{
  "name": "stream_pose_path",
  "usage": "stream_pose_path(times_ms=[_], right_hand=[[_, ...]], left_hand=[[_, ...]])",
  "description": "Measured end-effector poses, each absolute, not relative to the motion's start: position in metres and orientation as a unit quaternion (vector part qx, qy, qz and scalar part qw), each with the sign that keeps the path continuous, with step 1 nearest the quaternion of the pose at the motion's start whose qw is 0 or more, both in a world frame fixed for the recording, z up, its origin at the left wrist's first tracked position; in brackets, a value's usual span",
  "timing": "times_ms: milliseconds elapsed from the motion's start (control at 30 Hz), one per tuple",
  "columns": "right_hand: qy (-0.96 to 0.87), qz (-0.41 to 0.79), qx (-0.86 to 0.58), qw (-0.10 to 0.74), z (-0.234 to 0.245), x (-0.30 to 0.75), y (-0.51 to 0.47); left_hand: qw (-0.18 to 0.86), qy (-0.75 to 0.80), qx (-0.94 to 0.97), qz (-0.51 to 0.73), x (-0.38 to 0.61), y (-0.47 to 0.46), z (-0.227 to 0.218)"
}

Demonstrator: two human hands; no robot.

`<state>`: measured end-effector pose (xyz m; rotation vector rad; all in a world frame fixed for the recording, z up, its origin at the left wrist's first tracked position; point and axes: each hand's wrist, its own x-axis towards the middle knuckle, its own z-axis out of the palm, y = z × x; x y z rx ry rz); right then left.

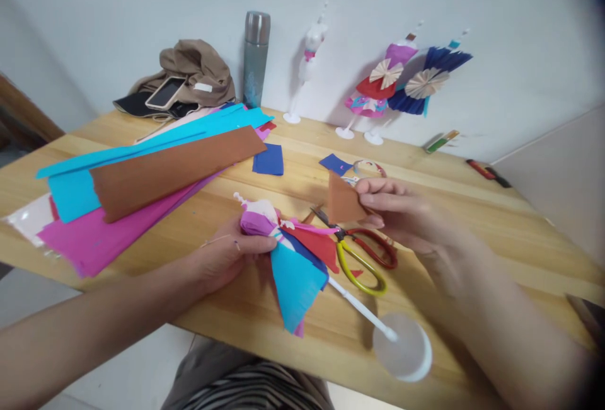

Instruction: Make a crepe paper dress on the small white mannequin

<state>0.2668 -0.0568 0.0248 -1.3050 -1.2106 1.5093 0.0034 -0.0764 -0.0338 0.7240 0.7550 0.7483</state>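
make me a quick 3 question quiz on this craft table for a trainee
1. True or false: the scissors are in the right hand.
2. Which colour is the paper piece that the right hand holds? A cyan, B brown, C pink.
3. What does the left hand have in its grip?

Key
1. False: they lie on the table, beside the right hand.
2. B
3. The paper-dressed doll, which lies tilted with its round stand toward the table edge.
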Motion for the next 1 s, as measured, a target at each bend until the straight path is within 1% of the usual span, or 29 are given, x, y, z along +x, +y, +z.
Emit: stream_pose_path(times_ms=[33,100,133,200,267,333,467,567,633,733,800,867,933,1000], right_hand=[[-0.489,0.570,-0.509,0.421,0.030,0.261,-0.066],[-0.541,0.481,-0.509,0.467,0.040,0.247,-0.088],[-0.577,0.431,-0.522,0.458,0.044,0.240,-0.100],[-0.688,0.318,-0.499,0.421,0.051,0.226,-0.120],[-0.792,0.200,-0.461,0.348,0.052,0.213,-0.134],[-0.851,0.114,-0.430,0.279,0.049,0.204,-0.139],[-0.886,0.022,-0.419,0.196,0.038,0.195,-0.137],[-0.886,-0.019,-0.428,0.176,0.035,0.194,-0.137],[-0.877,-0.040,-0.441,0.189,0.037,0.195,-0.140],[-0.851,-0.019,-0.467,0.239,0.043,0.198,-0.145],[-0.830,0.050,-0.487,0.270,0.046,0.202,-0.148],[-0.810,0.153,-0.500,0.266,0.047,0.206,-0.149],[-0.787,0.249,-0.508,0.243,0.046,0.210,-0.149],[-0.764,0.308,-0.521,0.225,0.044,0.217,-0.147]], left_hand=[[0.799,0.353,0.339,0.349,0.004,-0.076,-0.034],[0.799,0.351,0.338,0.352,0.005,-0.076,-0.034],[0.799,0.350,0.337,0.353,0.005,-0.076,-0.034],[0.799,0.347,0.339,0.356,0.005,-0.076,-0.035],[0.795,0.345,0.346,0.359,0.006,-0.076,-0.037],[0.792,0.345,0.352,0.360,0.006,-0.076,-0.037],[0.786,0.336,0.357,0.377,0.007,-0.077,-0.035],[0.774,0.345,0.372,0.379,0.007,-0.077,-0.034],[0.766,0.360,0.377,0.375,0.007,-0.077,-0.036],[0.764,0.363,0.380,0.373,0.006,-0.078,-0.038],[0.763,0.364,0.382,0.374,0.006,-0.078,-0.038],[0.765,0.366,0.372,0.376,0.006,-0.079,-0.038],[0.774,0.364,0.358,0.374,0.006,-0.079,-0.037],[0.779,0.354,0.357,0.375,0.006,-0.079,-0.037]])
